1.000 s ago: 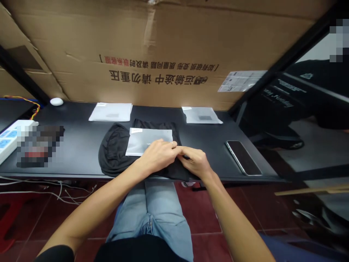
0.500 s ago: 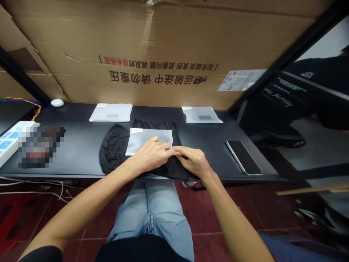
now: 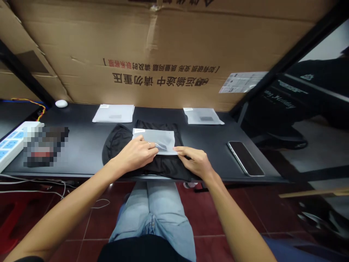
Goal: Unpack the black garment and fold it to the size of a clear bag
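A frosted plastic bag [image 3: 148, 135] with a small white label lies on a folded piece of black cloth [image 3: 116, 143] in front of me. My left hand [image 3: 139, 153] is closed at the bag's near edge, left of its middle, with the fingers bent and the film pulled into creases there. A ring shows on one finger. My right hand [image 3: 195, 159] pinches the bag's near right corner between thumb and fingertips. A small dark patch shows through the film between my hands. The left fingertips are partly hidden.
Two more frosted bags, one at back left [image 3: 114, 113] and one at back right [image 3: 203, 116], lie before a cardboard box [image 3: 163, 43]. A phone [image 3: 245, 158] rests at right, a power strip [image 3: 19, 140] at left. A person in dark clothes [image 3: 289, 94] is beyond the frame at right.
My left hand has slid left along the bag's near edge, away from my right hand, uncovering the dark patch. The right hand keeps its pinch at the corner. The view has shifted slightly.
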A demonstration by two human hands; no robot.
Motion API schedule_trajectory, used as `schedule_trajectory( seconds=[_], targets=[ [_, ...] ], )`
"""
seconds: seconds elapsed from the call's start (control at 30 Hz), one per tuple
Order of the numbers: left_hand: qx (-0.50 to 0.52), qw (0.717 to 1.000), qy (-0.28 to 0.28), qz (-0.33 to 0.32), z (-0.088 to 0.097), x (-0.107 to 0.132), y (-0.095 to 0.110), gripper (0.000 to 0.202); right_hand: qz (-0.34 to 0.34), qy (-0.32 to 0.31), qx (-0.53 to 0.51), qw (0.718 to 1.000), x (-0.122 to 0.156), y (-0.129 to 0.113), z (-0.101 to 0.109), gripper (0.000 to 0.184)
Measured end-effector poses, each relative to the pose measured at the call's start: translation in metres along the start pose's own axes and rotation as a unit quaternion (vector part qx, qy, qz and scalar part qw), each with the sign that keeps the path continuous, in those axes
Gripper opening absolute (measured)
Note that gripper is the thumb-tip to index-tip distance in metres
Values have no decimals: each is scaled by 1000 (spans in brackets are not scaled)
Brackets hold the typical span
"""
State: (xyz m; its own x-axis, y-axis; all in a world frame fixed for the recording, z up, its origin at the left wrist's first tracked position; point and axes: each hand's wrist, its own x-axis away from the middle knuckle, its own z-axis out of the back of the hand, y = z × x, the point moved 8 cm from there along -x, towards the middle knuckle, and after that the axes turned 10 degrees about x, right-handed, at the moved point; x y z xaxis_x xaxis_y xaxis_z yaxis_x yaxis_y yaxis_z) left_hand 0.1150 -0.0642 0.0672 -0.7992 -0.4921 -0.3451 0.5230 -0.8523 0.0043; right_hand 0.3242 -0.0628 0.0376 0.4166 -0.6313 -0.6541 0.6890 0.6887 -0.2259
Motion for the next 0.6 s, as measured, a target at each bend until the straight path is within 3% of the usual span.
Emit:
schedule_trajectory(
  seconds=[0.33, 0.6],
  targets=[
    [9, 999, 36, -7, 25, 28, -22, 32, -6, 21, 16, 1000, 0, 0, 5, 24],
    [33, 999, 30, 22, 33, 56, -41, 31, -12, 31, 11, 999, 0, 1, 6, 22]
  ],
)
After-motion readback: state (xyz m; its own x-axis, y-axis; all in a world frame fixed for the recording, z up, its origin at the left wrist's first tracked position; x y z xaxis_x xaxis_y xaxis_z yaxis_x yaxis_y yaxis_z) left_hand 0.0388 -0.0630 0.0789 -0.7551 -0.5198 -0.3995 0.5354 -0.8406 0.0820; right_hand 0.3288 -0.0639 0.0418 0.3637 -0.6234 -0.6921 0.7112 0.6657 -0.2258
